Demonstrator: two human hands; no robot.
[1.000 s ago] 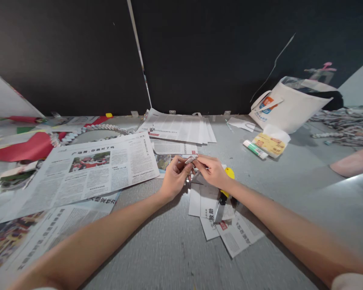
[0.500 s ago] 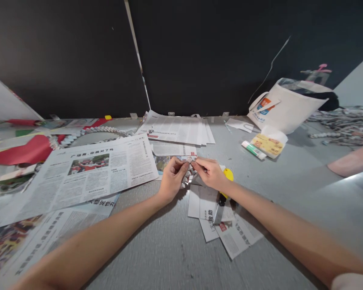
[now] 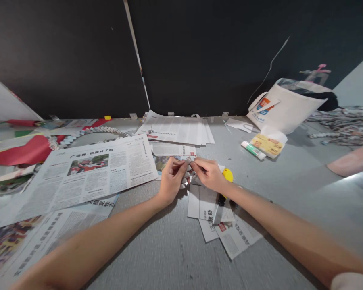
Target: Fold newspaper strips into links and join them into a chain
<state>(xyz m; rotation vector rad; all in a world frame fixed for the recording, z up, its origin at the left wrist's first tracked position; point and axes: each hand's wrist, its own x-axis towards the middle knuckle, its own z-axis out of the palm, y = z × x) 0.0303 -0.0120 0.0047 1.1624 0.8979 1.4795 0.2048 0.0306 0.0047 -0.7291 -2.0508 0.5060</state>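
Note:
My left hand and my right hand meet over the middle of the table, fingertips close together. Between them is a small folded newspaper chain, a zigzag strip of grey-white paper links. Both hands pinch its upper end with thumb and fingers; part of it hides behind my left fingers. Under my right wrist lies a cutter knife with a yellow end and black middle, its blade toward me. It rests on several cut newspaper pieces. A large newspaper sheet lies left of my left hand.
A newspaper stack lies at the back by the dark panel. Back right are a white bag, a yellow packet and a green-white tube. A long paper chain and red paper lie left. Another person's arm shows right.
My fingers have shifted slightly at the chain's upper end, where the paper between them is now turned a little. Everything else stays in place.

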